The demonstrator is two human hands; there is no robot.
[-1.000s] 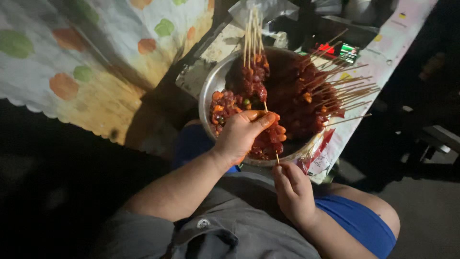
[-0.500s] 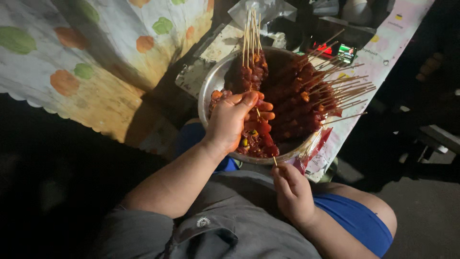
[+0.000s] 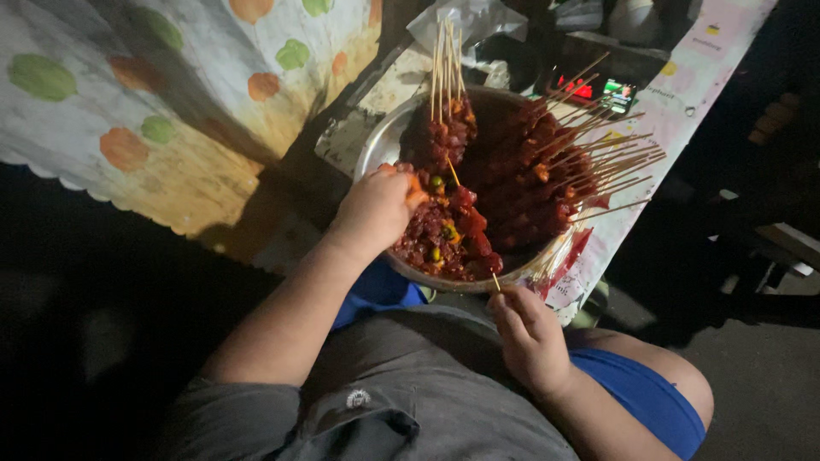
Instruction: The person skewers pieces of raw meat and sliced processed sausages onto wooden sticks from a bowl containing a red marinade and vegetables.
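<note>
Beyond the left hand and off to its side hangs the largest thing in view, a pale cloth [image 3: 154,111] printed with green and orange spots. Ahead of both hands sits a wide metal basin [image 3: 376,141] of dark red marinated meat, its far half packed with finished skewers [image 3: 547,162] whose bare stick ends fan out away from the right hand. A second bunch of sticks [image 3: 446,60] stands upright just past the left hand.

The left hand [image 3: 371,209] is down in the near side of the basin, fingers curled over loose meat pieces [image 3: 444,235] dotted with green bits; whether it grips one piece cannot be told, since the fingers hide what is under them. The right hand [image 3: 530,337] sits at the near rim, thumb and fingers pinched on the blunt end of a thin wooden skewer [image 3: 474,218] — the stick runs from that hand up across the meat toward the left hand, a few chunks already on it.

Judging by look, the skewer is light, stiff but easily snapped, and its tip is sharp; the bare lower end is the safe place to hold. The meat appears soft, wet and slippery, best pinched firmly from the sides.

Against the frame half a second earlier, the left hand has shifted toward the near-left rim and now lies lower among the loose pieces — the right hand has kept its pinch on the stick end.
</note>
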